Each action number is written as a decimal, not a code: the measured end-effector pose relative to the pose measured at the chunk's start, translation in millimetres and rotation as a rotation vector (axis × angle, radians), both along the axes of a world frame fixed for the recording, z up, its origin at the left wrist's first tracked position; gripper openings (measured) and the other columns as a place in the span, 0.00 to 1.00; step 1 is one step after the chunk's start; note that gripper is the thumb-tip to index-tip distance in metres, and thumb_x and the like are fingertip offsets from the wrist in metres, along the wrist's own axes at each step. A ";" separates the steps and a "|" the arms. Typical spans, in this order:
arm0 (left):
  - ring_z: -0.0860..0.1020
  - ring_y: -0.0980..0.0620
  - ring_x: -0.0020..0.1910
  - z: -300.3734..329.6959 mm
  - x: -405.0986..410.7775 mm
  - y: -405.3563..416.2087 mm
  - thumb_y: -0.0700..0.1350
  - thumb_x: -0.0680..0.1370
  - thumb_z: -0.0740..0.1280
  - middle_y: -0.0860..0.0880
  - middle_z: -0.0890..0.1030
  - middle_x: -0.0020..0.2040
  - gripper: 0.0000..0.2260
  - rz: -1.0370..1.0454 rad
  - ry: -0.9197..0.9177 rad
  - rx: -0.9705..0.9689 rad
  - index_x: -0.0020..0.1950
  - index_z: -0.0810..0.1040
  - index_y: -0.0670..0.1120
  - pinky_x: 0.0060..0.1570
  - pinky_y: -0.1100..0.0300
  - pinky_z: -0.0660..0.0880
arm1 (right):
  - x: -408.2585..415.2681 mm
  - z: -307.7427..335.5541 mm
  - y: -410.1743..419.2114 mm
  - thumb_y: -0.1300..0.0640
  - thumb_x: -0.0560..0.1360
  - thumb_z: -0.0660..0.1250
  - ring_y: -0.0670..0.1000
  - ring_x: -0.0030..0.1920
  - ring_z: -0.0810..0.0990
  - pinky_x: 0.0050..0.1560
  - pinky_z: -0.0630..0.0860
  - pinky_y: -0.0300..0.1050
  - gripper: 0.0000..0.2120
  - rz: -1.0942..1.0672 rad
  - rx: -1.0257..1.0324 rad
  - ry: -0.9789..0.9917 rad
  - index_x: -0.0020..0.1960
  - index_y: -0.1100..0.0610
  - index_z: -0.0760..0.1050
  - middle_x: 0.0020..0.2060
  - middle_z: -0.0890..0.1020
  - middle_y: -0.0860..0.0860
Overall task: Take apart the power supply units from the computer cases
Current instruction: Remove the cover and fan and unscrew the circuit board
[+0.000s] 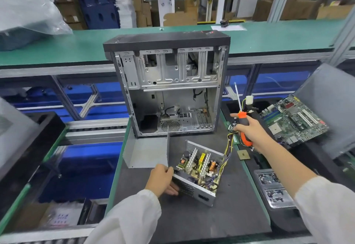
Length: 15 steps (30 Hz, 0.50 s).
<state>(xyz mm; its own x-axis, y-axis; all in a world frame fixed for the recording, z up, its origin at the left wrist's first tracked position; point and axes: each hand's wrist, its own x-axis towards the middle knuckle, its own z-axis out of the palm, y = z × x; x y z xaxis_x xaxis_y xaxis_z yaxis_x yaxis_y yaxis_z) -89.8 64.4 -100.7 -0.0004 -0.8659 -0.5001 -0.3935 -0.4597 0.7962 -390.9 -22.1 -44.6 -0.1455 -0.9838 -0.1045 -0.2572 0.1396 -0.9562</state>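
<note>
An open, gutted computer case (169,82) stands upright at the back of the dark work mat. In front of it lies the power supply unit (199,170) with its lid off, circuit board and coils exposed. My left hand (162,180) grips the unit's near left wall. Its metal lid (146,151) lies just left of it, by the case. My right hand (247,130) holds an orange-and-black screwdriver (243,126), shaft pointing up, together with the unit's cable bundle (229,146), whose white plug (249,100) hangs above.
A motherboard (294,119) lies at the right on a grey panel. A small CPU chip (243,155) sits near the mat's right edge. A clear tray of parts (272,188) lies lower right. A green conveyor bench (76,44) runs behind the case.
</note>
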 end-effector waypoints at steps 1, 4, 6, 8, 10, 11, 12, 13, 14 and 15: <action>0.83 0.42 0.29 -0.4 1.9 -0.8 0.43 0.83 0.54 0.39 0.83 0.30 0.13 -0.022 -0.019 -0.005 0.47 0.73 0.37 0.26 0.59 0.78 | -1.7 -1.0 5.1 0.68 0.74 0.65 0.47 0.23 0.63 0.25 0.63 0.38 0.19 -0.004 0.005 0.004 0.61 0.53 0.77 0.24 0.71 0.48; 0.81 0.46 0.27 -3.8 7.5 -2.8 0.45 0.83 0.55 0.41 0.83 0.30 0.15 -0.101 -0.095 -0.023 0.48 0.76 0.37 0.24 0.62 0.75 | 1.8 -5.2 26.7 0.68 0.73 0.66 0.47 0.24 0.64 0.26 0.63 0.38 0.18 -0.045 -0.005 0.075 0.59 0.53 0.78 0.28 0.71 0.51; 0.79 0.49 0.26 -6.6 11.7 -2.7 0.49 0.83 0.56 0.45 0.80 0.29 0.18 -0.185 -0.181 -0.071 0.43 0.77 0.40 0.27 0.61 0.76 | 14.4 -9.8 49.4 0.67 0.72 0.68 0.49 0.30 0.73 0.34 0.71 0.43 0.11 -0.041 -0.074 0.166 0.51 0.55 0.79 0.33 0.77 0.53; 0.76 0.52 0.28 -9.3 17.6 -0.5 0.54 0.82 0.58 0.48 0.76 0.30 0.21 -0.283 -0.249 -0.133 0.34 0.74 0.43 0.29 0.61 0.77 | 29.0 -18.8 76.1 0.64 0.73 0.71 0.50 0.35 0.78 0.41 0.76 0.50 0.03 0.128 -0.113 0.166 0.45 0.58 0.77 0.36 0.81 0.52; 0.77 0.52 0.34 -12.8 24.5 5.3 0.57 0.81 0.61 0.48 0.75 0.35 0.22 -0.395 -0.241 -0.194 0.35 0.74 0.43 0.34 0.62 0.76 | 41.0 -25.8 102.6 0.54 0.73 0.73 0.45 0.36 0.79 0.42 0.77 0.44 0.06 0.421 -0.039 0.205 0.44 0.54 0.77 0.37 0.83 0.47; 0.78 0.51 0.40 -15.8 28.3 8.7 0.55 0.80 0.63 0.47 0.75 0.40 0.19 -0.441 -0.233 -0.228 0.40 0.77 0.41 0.40 0.62 0.76 | 45.6 -29.3 114.0 0.50 0.72 0.73 0.43 0.39 0.80 0.45 0.76 0.40 0.07 0.545 0.015 0.271 0.44 0.51 0.78 0.39 0.83 0.45; 0.78 0.51 0.45 -19.2 31.4 11.9 0.53 0.80 0.64 0.47 0.77 0.44 0.15 -0.470 -0.230 -0.266 0.45 0.78 0.41 0.46 0.63 0.75 | 49.0 -33.0 123.2 0.46 0.72 0.73 0.42 0.42 0.80 0.48 0.76 0.39 0.08 0.633 0.050 0.330 0.45 0.49 0.78 0.41 0.83 0.44; 0.78 0.51 0.47 -22.0 33.1 14.9 0.51 0.80 0.65 0.49 0.78 0.45 0.12 -0.472 -0.225 -0.304 0.47 0.77 0.42 0.48 0.67 0.73 | 51.6 -37.1 130.9 0.45 0.71 0.72 0.42 0.43 0.79 0.49 0.75 0.40 0.08 0.676 0.059 0.381 0.45 0.47 0.78 0.41 0.83 0.44; 0.77 0.53 0.44 -23.7 33.2 17.8 0.49 0.81 0.64 0.52 0.78 0.41 0.09 -0.458 -0.228 -0.343 0.46 0.76 0.45 0.44 0.71 0.70 | 53.7 -41.1 136.7 0.44 0.70 0.72 0.42 0.41 0.78 0.47 0.73 0.40 0.08 0.668 0.041 0.430 0.44 0.46 0.78 0.39 0.82 0.44; 0.75 0.55 0.39 -24.3 31.6 20.3 0.49 0.81 0.64 0.55 0.75 0.36 0.10 -0.435 -0.249 -0.378 0.42 0.74 0.47 0.40 0.71 0.68 | 55.5 -44.7 140.5 0.44 0.70 0.73 0.42 0.38 0.76 0.43 0.72 0.41 0.07 0.623 0.008 0.473 0.43 0.45 0.78 0.37 0.80 0.44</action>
<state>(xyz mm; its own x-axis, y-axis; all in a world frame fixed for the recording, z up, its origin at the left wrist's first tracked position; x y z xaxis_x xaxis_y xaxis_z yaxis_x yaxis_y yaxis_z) -58.2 84.7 -125.1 -0.3151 -0.9299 -0.1898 -0.6758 0.0794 0.7328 -335.4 118.4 -89.3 0.4023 -0.8983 -0.1765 -0.6706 -0.1579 -0.7248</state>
